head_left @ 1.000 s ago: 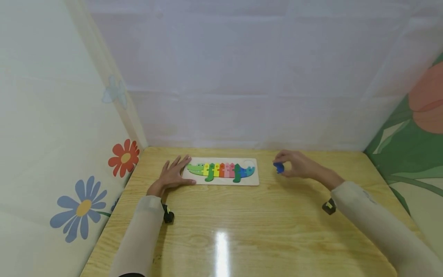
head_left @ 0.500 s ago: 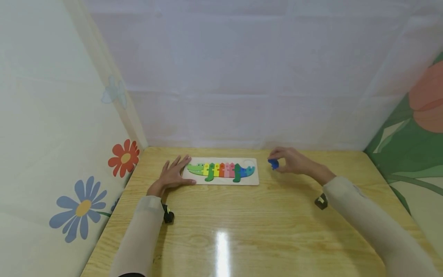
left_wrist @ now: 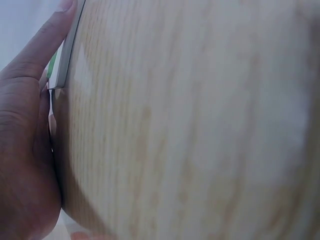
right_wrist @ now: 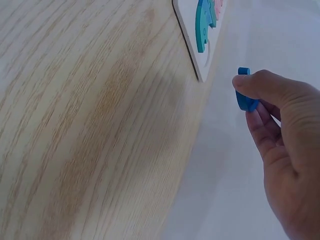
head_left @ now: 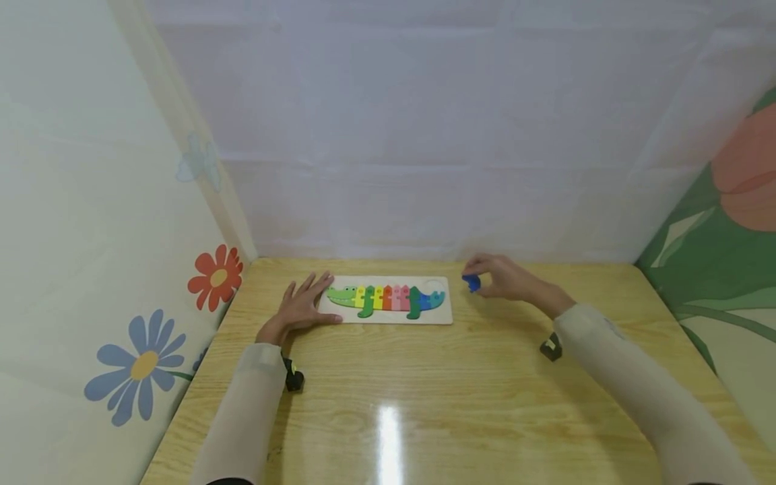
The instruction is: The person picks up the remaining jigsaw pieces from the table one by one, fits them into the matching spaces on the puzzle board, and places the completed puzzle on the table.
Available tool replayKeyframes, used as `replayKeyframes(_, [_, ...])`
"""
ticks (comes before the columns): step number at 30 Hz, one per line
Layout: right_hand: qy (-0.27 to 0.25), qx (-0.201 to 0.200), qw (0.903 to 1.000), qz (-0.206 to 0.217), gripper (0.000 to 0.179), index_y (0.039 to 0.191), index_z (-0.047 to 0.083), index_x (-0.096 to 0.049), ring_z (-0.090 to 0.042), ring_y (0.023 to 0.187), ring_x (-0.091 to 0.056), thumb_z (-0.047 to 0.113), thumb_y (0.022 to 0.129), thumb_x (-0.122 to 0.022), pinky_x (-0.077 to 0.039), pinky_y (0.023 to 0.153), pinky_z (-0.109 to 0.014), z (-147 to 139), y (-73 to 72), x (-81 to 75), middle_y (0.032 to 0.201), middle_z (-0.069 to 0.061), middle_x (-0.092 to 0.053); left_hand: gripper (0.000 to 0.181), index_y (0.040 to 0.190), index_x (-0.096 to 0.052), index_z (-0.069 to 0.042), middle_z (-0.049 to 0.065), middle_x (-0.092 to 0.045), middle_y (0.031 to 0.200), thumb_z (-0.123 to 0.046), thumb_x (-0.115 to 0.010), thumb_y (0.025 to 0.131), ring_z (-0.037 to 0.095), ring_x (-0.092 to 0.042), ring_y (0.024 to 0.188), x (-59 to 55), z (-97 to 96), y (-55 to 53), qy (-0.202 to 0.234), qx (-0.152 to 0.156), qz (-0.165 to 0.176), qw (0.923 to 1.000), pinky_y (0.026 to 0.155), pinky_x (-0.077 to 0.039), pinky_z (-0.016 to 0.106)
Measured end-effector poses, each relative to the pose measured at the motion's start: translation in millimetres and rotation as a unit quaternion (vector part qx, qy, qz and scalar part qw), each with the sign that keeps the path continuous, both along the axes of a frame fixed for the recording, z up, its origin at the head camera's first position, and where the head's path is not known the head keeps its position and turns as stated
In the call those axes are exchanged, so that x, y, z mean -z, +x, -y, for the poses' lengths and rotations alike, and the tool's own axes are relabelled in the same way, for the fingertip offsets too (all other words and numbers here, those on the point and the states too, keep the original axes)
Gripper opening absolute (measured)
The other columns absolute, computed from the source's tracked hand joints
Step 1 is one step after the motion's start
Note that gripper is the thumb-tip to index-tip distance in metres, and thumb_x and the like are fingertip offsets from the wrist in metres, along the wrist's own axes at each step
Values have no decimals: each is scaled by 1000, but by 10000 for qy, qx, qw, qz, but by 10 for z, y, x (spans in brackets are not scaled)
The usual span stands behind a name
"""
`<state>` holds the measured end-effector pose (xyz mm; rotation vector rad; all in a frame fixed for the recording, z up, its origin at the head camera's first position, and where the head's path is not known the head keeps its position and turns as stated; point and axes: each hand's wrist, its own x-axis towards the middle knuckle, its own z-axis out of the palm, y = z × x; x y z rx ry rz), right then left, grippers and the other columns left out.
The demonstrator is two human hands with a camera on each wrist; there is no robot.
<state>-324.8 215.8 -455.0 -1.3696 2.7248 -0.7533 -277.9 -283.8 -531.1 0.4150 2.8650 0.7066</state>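
A crocodile puzzle board (head_left: 388, 318) lies flat on the table, its colourful pieces set in a row from the green head to the blue tail. At the tip of the tail a pale, curled recess (head_left: 434, 283) shows bare board. My left hand (head_left: 298, 311) rests at the board's left end, fingers spread and the thumb on its near edge. To the right of the board, my right hand (head_left: 506, 278) holds a blue puzzle piece (head_left: 471, 282) above the table. In the right wrist view, thumb and fingers pinch that piece (right_wrist: 244, 95).
The wooden table (head_left: 388, 370) has a white sheet (head_left: 388, 135) behind it. Flower-printed sheets stand at both sides, one with a red flower (head_left: 218, 277). Small black devices (head_left: 551, 347) sit at both wrists.
My right hand has moved left with the blue puzzle piece, closer to the board's right end. The left hand and the board have stayed in place.
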Motion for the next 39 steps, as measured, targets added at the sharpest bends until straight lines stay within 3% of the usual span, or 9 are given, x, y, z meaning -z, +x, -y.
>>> replayKeyframes(28, [-335,-502,9980,-183,37,114,-10,-76,-40,108,-69,-10,78,-85,-57,97,-56,278,-175,111,116,-23,-71,115,170,-23,-12,11,-14,178,-58,-84,84,40,-4,164,-27,1,44,110,16,-40,9999,125,9,68])
replayKeyframes(39, [-104,-414,9989,-166,40,119,-8,-76,-41,113,-68,-8,80,-86,-56,101,-55,392,-197,148,120,-22,-71,115,170,-23,-12,11,-14,178,-60,-83,84,41,-4,164,-26,-4,38,91,30,-40,9999,125,8,69])
